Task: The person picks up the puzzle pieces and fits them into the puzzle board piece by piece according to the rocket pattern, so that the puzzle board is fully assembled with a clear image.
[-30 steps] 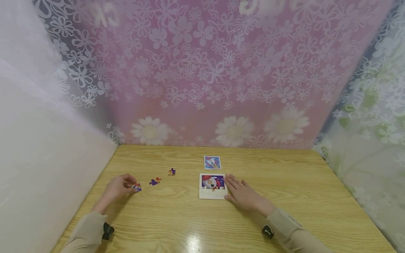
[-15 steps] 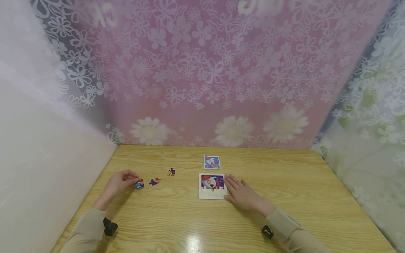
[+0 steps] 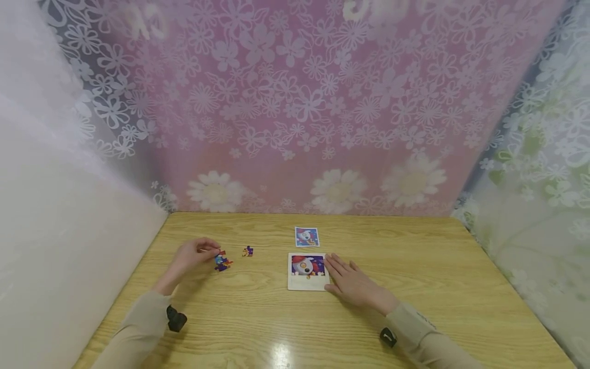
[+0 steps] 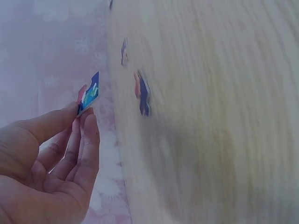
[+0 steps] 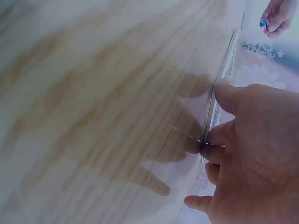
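Between thumb and fingertips, my left hand (image 3: 191, 258) pinches a blue and red jigsaw piece (image 4: 89, 95), raised over the table. In the head view that piece overlaps a purple and orange jigsaw piece (image 3: 223, 267) lying on the wood. A third jigsaw piece (image 3: 248, 251) lies a little farther right. The puzzle tray (image 3: 308, 285) has a white frame; its upper part shows a white dog with red, and its lower part is pale. My right hand (image 3: 352, 286) rests with extended fingers along the tray's right edge.
Behind the tray lies a small picture card (image 3: 307, 237) with a similar dog. The wooden table (image 3: 438, 287) meets a pink flowered backdrop (image 3: 295, 128) at the back and a pale wall (image 3: 69, 220) at the left.
My left hand has moved right and away from me with the pinched piece, now over the purple and orange one. My right hand stays at the tray.
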{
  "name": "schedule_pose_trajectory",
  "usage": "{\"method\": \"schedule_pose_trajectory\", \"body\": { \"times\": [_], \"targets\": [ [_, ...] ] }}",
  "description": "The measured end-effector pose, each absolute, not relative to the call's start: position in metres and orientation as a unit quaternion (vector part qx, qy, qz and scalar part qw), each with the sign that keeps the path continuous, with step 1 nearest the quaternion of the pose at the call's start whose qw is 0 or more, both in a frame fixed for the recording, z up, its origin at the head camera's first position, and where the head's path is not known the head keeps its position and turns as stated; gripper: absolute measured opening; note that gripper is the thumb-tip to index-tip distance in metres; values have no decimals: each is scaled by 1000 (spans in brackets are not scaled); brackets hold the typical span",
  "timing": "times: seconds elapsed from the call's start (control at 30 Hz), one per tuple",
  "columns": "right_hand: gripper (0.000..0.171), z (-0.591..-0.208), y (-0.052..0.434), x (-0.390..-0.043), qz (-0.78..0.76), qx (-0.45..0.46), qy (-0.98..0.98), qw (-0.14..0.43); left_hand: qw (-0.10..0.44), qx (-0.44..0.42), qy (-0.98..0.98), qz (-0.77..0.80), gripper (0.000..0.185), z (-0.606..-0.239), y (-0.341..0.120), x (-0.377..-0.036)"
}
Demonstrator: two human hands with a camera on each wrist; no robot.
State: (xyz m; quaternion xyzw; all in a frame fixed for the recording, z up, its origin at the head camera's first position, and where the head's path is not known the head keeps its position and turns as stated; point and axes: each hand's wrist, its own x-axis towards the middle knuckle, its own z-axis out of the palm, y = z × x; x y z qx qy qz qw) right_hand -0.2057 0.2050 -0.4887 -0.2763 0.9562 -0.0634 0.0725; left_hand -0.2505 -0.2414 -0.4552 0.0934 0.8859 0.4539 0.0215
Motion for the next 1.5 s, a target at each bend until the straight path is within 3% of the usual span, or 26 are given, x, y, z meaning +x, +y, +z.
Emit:
{"method": "schedule_pose_trajectory", "body": {
  "times": [0.5, 1.5],
  "targets": [
    [66, -483, 202, -204, -59, -279, 955, 76, 63, 113, 860, 493, 22, -444, -186, -262],
    [66, -485, 203, -204, -61, -276, 956, 72, 130, 211, 824, 510, 12, -469, -87, -261]
  ]
}}
